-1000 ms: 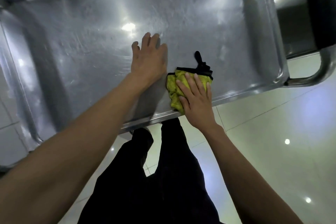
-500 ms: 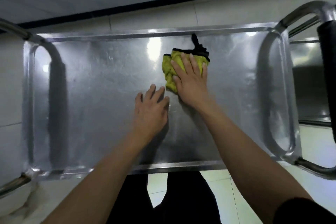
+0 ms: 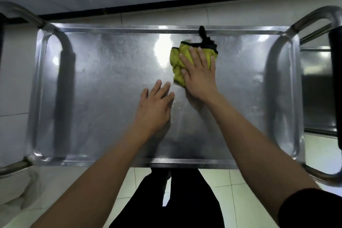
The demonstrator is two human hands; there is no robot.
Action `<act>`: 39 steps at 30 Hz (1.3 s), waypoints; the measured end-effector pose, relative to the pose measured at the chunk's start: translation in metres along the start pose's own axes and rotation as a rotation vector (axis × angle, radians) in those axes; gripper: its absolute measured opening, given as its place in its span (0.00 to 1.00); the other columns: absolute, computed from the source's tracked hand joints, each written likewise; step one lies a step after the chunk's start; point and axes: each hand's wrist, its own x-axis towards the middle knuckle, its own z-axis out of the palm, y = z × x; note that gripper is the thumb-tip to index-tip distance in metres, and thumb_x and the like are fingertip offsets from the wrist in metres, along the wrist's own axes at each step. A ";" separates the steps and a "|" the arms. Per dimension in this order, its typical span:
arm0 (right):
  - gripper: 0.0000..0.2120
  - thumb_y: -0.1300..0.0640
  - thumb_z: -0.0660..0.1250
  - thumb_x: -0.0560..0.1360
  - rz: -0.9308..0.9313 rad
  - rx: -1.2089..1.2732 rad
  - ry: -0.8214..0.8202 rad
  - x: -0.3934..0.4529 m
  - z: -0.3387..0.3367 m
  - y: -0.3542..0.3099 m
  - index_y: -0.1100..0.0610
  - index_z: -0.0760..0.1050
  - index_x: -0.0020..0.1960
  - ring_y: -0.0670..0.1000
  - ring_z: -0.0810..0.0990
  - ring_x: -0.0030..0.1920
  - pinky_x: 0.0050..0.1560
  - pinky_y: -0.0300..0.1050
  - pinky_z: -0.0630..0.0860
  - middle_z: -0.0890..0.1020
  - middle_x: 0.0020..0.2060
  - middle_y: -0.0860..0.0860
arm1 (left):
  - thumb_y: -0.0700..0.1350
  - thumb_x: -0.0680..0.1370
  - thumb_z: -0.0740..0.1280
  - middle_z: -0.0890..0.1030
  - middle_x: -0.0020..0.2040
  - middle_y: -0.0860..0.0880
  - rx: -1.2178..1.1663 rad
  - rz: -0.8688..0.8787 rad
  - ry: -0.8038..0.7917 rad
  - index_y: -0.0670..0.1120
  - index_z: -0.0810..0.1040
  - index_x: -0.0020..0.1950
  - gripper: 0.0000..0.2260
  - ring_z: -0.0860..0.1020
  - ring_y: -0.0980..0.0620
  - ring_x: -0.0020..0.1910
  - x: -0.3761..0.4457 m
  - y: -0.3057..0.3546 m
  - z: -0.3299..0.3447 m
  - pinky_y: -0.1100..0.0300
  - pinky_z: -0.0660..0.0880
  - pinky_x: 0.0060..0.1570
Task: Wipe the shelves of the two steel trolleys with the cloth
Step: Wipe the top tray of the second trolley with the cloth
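The top shelf of a steel trolley [image 3: 103, 83] fills the middle of the view, a shiny tray with a raised rim. A crumpled yellow cloth with black trim [image 3: 176, 61] lies on it right of centre, near the far rim. My right hand [image 3: 199, 74] presses flat on the cloth with straight fingers. Just left of it and nearer to me, my left hand [image 3: 154, 107] rests flat on the bare steel, fingers spread.
Steel tube handles curve up at the trolley's left end [image 3: 20, 13] and right end [image 3: 314, 16]. The second steel trolley [image 3: 316, 87] stands close on the right, with a black grip [image 3: 335, 79]. White floor tiles and my dark trousers [image 3: 166, 200] lie below.
My right hand has pushed the cloth from the near edge of the shelf toward the far rim. My left hand has stayed flat on the steel. The view has drawn back over the whole shelf.
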 end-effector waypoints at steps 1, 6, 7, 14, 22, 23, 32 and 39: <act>0.25 0.46 0.52 0.84 0.004 -0.008 0.001 -0.025 0.005 0.001 0.43 0.56 0.80 0.52 0.44 0.81 0.78 0.61 0.40 0.51 0.82 0.48 | 0.49 0.81 0.55 0.60 0.81 0.49 0.017 0.011 -0.020 0.52 0.71 0.73 0.21 0.53 0.44 0.81 0.001 -0.002 -0.001 0.39 0.59 0.73; 0.25 0.46 0.51 0.84 -0.002 -0.045 -0.020 -0.157 0.035 -0.001 0.44 0.56 0.81 0.54 0.45 0.81 0.78 0.64 0.45 0.51 0.82 0.49 | 0.50 0.82 0.55 0.56 0.82 0.49 0.060 0.046 -0.047 0.51 0.66 0.76 0.22 0.50 0.44 0.81 -0.003 -0.007 -0.001 0.38 0.58 0.72; 0.25 0.46 0.51 0.84 0.009 -0.052 -0.018 -0.179 0.041 -0.003 0.44 0.56 0.81 0.54 0.45 0.81 0.78 0.65 0.46 0.52 0.82 0.50 | 0.51 0.82 0.55 0.57 0.81 0.48 0.063 0.042 -0.041 0.50 0.66 0.75 0.21 0.51 0.43 0.80 -0.004 -0.004 -0.001 0.37 0.59 0.71; 0.24 0.47 0.49 0.85 0.101 -0.044 0.009 -0.276 0.059 -0.012 0.45 0.57 0.80 0.53 0.45 0.82 0.77 0.65 0.49 0.51 0.82 0.49 | 0.50 0.83 0.56 0.60 0.78 0.45 0.016 0.133 -0.038 0.48 0.70 0.71 0.18 0.53 0.41 0.78 -0.010 0.035 0.001 0.35 0.60 0.69; 0.24 0.47 0.48 0.84 0.189 0.018 0.004 -0.262 0.052 -0.012 0.43 0.55 0.81 0.51 0.41 0.81 0.78 0.63 0.43 0.50 0.82 0.48 | 0.48 0.82 0.56 0.59 0.77 0.44 0.057 0.126 -0.035 0.47 0.66 0.72 0.19 0.53 0.40 0.78 -0.020 0.043 0.006 0.35 0.61 0.69; 0.24 0.47 0.48 0.84 0.201 0.017 0.008 -0.256 0.051 -0.010 0.43 0.55 0.81 0.52 0.42 0.81 0.78 0.63 0.43 0.50 0.82 0.48 | 0.48 0.81 0.57 0.62 0.75 0.44 0.043 0.125 -0.010 0.46 0.70 0.70 0.18 0.55 0.41 0.77 -0.019 0.044 0.005 0.36 0.61 0.69; 0.25 0.47 0.51 0.84 0.154 -0.006 0.007 -0.150 0.020 0.039 0.42 0.54 0.81 0.53 0.43 0.81 0.78 0.63 0.44 0.50 0.82 0.49 | 0.44 0.79 0.62 0.71 0.73 0.47 -0.098 0.048 0.094 0.46 0.83 0.58 0.13 0.62 0.45 0.76 0.047 0.056 -0.011 0.45 0.63 0.68; 0.25 0.46 0.49 0.85 0.061 -0.012 -0.024 -0.029 -0.020 0.079 0.42 0.53 0.81 0.53 0.42 0.81 0.78 0.62 0.41 0.49 0.82 0.48 | 0.43 0.75 0.68 0.79 0.60 0.49 -0.106 -0.117 0.136 0.48 0.87 0.48 0.09 0.72 0.46 0.65 0.073 0.070 -0.010 0.48 0.68 0.59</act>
